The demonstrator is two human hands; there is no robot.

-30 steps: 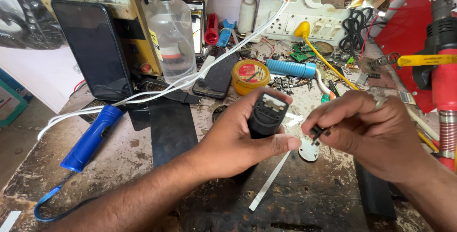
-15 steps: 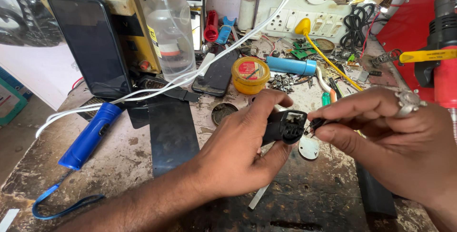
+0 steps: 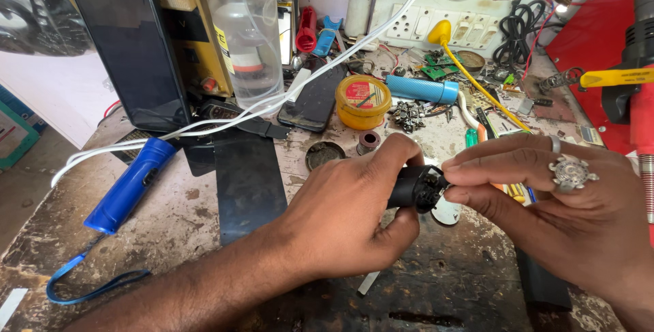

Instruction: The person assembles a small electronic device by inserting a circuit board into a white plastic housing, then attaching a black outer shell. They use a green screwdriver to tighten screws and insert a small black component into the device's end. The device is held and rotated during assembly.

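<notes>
Centre of frame, above the stained workbench [image 3: 170,216]: a small black plastic housing [image 3: 412,189], matte, rounded, its open end showing dark internal parts. The left hand [image 3: 347,219] is wrapped around its body; the right hand [image 3: 552,202] pinches at the open end, hands together. It appears light and rigid, best gripped by the body, with the exposed interior probably delicate. A blue torch [image 3: 129,185] lies lower left.

Dark phone screen [image 3: 129,53] leans upright (left), yellow round tin [image 3: 363,101] centre.

A small black cylindrical part [image 3: 413,187] lies sideways, open end rightward, held above the bench.
</notes>
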